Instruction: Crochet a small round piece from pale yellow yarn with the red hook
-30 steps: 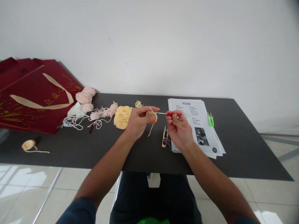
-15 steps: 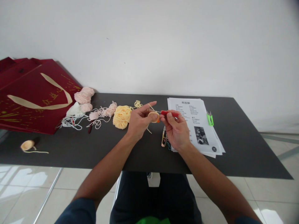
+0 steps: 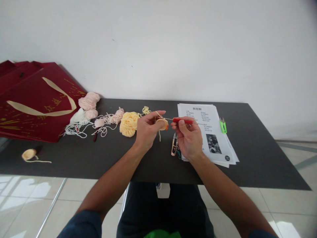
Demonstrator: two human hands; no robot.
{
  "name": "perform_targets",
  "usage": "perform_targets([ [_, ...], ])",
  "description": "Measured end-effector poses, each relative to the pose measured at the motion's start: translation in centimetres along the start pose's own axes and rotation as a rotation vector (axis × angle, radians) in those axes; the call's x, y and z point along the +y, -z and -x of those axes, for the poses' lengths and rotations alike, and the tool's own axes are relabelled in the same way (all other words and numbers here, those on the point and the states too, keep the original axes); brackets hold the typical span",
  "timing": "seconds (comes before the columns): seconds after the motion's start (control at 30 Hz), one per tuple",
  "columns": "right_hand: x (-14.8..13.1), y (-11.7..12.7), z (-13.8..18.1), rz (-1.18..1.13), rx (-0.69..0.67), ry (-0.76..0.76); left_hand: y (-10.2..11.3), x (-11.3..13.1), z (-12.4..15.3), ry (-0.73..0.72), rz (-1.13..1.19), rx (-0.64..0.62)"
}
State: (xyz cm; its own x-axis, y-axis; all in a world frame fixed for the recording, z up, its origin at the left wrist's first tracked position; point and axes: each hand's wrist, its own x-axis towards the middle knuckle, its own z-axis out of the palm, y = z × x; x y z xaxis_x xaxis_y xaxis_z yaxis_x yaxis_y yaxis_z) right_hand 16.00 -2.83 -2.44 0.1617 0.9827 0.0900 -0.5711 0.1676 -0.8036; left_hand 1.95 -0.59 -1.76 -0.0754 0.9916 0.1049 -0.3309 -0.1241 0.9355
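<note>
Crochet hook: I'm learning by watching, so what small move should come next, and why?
Probably catch the yarn with the crochet hook and draw it back through the round piece. The right hand pinches the hook with its metal tip at the piece's upper edge; the left hand holds the piece, yarn running by its forefinger.

A dark grey matte desk (image 3: 260, 158) is set against the wall. At its left end, red gift bags with gold print (image 3: 29, 99) are laid flat. Beside them are found pink yarn balls (image 3: 88, 101), a white yarn tangle (image 3: 78, 119), loose pale pink yarn (image 3: 112, 118) and a yellow yarn skein (image 3: 128, 124). Near the front left edge lies a small beige crocheted piece (image 3: 29, 154). To the right, a stack of printed white paper sheets (image 3: 210, 138) is flanked by two tools – beige thread snips (image 3: 174, 147) and green thread snips (image 3: 223, 126).
</note>
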Motion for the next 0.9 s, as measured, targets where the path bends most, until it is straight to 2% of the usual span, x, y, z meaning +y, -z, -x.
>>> perform_targets([
  [0.27, -0.3, 0.4, 0.1, 0.106, -0.016, 0.239, -0.1, 0.3, 0.2, -0.063, -0.043, 0.058],
  [0.63, 0.3, 0.8, 0.4, 0.27, 0.0, 0.364, -0.3, 0.2, 0.3, -0.099, -0.107, 0.124],
  [0.9, 0.0, -0.2, 1.4, 0.433, 0.024, 0.472, -0.1, 0.3, 0.7, -0.216, -0.339, 0.203],
])
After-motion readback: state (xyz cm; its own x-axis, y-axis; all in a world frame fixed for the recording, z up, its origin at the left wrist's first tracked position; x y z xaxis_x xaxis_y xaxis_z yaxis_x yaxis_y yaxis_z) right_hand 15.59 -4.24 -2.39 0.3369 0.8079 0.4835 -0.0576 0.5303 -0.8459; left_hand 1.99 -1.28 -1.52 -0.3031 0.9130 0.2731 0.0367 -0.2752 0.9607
